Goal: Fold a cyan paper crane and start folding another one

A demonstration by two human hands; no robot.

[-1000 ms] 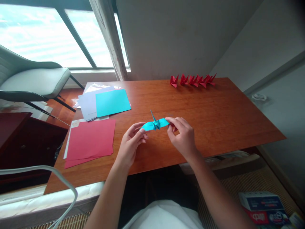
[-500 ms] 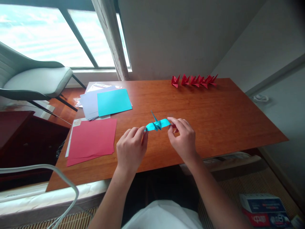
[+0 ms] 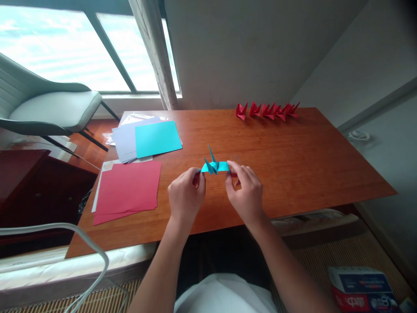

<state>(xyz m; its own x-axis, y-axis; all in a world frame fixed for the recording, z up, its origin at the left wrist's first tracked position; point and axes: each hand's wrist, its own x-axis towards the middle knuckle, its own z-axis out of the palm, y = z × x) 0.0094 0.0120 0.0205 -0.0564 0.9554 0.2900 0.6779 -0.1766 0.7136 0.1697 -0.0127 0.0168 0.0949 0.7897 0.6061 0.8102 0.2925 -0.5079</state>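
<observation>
A blue paper crane (image 3: 213, 167) is held above the wooden table (image 3: 202, 130), its wings spread to both sides and two thin points rising from its middle. My left hand (image 3: 187, 191) pinches the left wing tip between thumb and fingers. At the other end, my right hand (image 3: 245, 189) grips the right wing tip the same way. Along the table's far edge stand several red paper cranes (image 3: 268, 111) in a row.
Blue paper (image 3: 158, 139) lies over pale lilac sheets (image 3: 123, 141) at the back left. Nearer me are red sheets (image 3: 128, 189). A chair (image 3: 55, 111) stands by the window. A white tube (image 3: 87, 243) curves at lower left, and a box (image 3: 361, 287) sits at lower right.
Both hands have come closer together, and the crane's wings now span a shorter width. Its body has tilted, so a second point shows upright. The view has shifted slightly.
</observation>
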